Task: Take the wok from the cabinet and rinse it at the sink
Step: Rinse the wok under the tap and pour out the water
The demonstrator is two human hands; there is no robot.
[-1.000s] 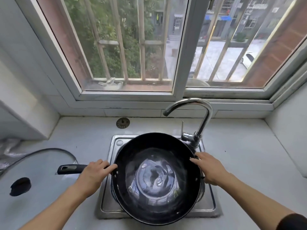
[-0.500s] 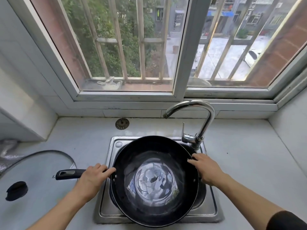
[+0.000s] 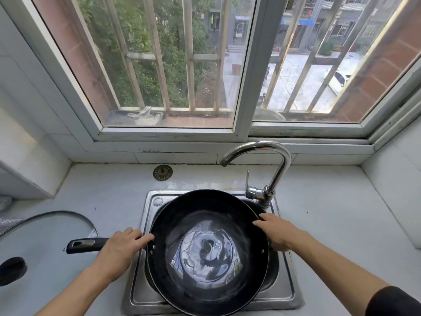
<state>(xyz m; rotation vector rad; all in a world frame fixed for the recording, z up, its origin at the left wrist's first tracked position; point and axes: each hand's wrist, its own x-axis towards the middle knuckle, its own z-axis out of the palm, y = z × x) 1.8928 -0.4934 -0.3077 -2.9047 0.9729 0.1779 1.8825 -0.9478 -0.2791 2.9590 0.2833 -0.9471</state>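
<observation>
A black wok sits in the steel sink, with a pool of water swirling in its bottom. Its black handle points left over the counter. My left hand grips the handle where it joins the wok's rim. My right hand holds the opposite rim on the right, fingers curled over the edge. The chrome faucet arches over the wok's far side; no water runs from its spout.
A glass lid with a black knob lies on the counter at the left. A round sink strainer lies on the counter behind the sink. A barred window fills the wall ahead.
The water inside the wok has swirled around. Both hands keep their hold on the wok, which stays in the sink with only a slight shift.
</observation>
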